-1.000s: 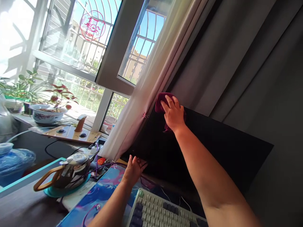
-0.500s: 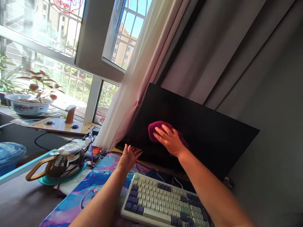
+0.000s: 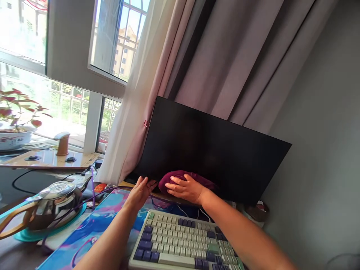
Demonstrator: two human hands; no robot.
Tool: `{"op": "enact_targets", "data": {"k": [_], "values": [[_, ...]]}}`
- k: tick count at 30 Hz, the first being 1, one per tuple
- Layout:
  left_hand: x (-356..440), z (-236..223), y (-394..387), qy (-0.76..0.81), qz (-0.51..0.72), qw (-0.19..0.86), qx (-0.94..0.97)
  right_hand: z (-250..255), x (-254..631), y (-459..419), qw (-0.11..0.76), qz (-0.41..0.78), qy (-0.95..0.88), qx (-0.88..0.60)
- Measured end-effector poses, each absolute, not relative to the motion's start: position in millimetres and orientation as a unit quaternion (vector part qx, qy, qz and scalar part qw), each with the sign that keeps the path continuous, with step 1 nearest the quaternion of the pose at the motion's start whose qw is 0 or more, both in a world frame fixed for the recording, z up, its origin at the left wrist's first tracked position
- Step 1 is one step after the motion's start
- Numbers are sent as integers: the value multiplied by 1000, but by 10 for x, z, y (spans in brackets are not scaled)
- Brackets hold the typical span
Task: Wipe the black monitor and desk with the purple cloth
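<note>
A dark monitor [image 3: 213, 146] stands tilted in my view, its screen black. My right hand [image 3: 187, 188] presses a magenta cloth [image 3: 166, 180] against the bottom of the screen, fingers stretched over the fabric. Part of the cloth is hidden behind that hand. At the monitor's lower left corner is my left hand [image 3: 140, 195], fingers extended and apart, near or touching the bottom edge; exact contact cannot be made out. Below both hands lies a white and purple keyboard [image 3: 180, 240] on a colourful desk mat [image 3: 112, 210].
To the left, a glass teapot [image 3: 53, 204] with a metal lid sits on a teal coaster, cables around it. Behind are a tea-tray panel [image 3: 50, 159], a potted plant [image 3: 17, 137] and the window. Curtains [image 3: 213, 60] hang behind the monitor. A brown round object [image 3: 257, 212] lies right.
My right hand has moved the cloth down from the middle of the screen to its lower edge. The left hand stays by the lower left corner. The whole view has shifted right.
</note>
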State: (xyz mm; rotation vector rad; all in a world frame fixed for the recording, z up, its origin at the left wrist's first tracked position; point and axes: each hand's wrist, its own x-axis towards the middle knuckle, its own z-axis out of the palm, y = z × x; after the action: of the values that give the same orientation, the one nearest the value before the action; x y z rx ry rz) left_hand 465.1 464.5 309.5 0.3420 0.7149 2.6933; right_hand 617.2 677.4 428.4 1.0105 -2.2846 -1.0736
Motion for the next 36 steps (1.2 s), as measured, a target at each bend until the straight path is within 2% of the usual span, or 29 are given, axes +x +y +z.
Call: {"op": "enact_targets", "data": {"k": [5,11,16,19,21,23,26,32,36], "values": [[4673,3104,4657,280,940,151,124,4637,6419,7202,264,-404,-809,336],[4669,3116,4650,280,942,149,113,5467,6680,7539,342,-391,-829,206],[4674,3113,4656,289,938,149,121,6229,6859,7794,472,-354,-806,49],[4677,3114,4660,294,936,144,128,6416,6915,7933,563,-312,-765,-14],[4679,3121,4659,295,937,142,123,6328,6928,7978,574,-305,-759,-22],[4683,3130,4656,295,938,141,116,6076,6935,7983,528,-333,-781,16],[4687,3141,4652,301,935,143,119,5512,6957,7951,442,-389,-802,103],[4668,3132,4666,319,931,129,124,4425,7086,7926,355,-408,-817,200],[4660,3138,4675,318,933,125,113,3942,7175,8008,343,-387,-825,229]]}}
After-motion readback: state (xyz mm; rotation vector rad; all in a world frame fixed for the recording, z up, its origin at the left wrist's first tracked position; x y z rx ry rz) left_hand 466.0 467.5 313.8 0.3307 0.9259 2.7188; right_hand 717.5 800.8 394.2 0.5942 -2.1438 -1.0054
